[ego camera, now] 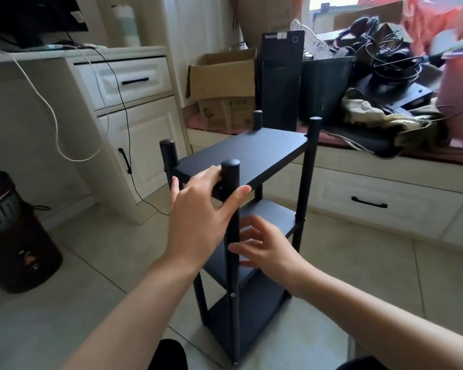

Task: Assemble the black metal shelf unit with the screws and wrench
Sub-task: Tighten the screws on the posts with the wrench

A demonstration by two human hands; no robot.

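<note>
While the shelf stands upright on the floor, both hands meet at its near post.
Left hand curls round the post (near the top); right hand hovers loosely open, holding nothing.

Shelf unit upright on floor, cabinet left, cardboard box behind.

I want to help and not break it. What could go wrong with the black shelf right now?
1. The shelf unit is tall and narrow, and only the left hand holds its near post, so it might tip.
2. The right hand is open beside the middle shelf; fingers could get pinched there.
3. No wrench is in view, so screws like the one low on the post may be loose.
</note>
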